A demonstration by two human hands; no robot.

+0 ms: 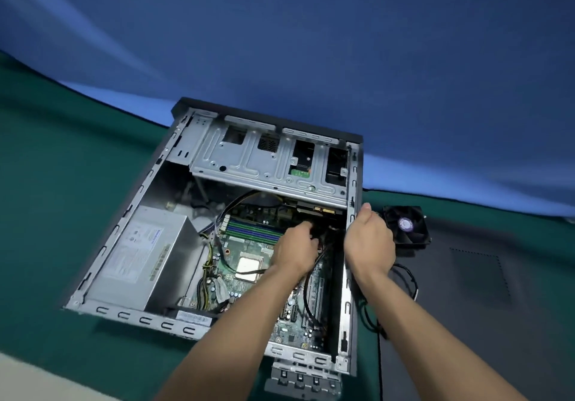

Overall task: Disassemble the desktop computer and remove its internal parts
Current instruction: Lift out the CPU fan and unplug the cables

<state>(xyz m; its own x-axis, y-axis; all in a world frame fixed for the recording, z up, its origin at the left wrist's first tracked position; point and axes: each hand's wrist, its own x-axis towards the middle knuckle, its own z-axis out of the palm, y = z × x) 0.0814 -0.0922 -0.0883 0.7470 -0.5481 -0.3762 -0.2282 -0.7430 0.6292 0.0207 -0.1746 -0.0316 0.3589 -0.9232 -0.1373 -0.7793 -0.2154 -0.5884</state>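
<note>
Left hand point(295, 249) fingertips hidden among cables point(323, 238); right hand point(370, 238) grip unclear.

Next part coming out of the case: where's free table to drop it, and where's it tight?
Free: green table left of the case, and dark mat right of the fan. Tight: inside the case, where the left hand works among black cables; the right hand grips the case's right wall.

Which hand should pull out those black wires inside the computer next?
Probably the left hand: it is already inside the case, fingers curled on the black wires. The right hand grips the case's side wall, steadying it.
</note>
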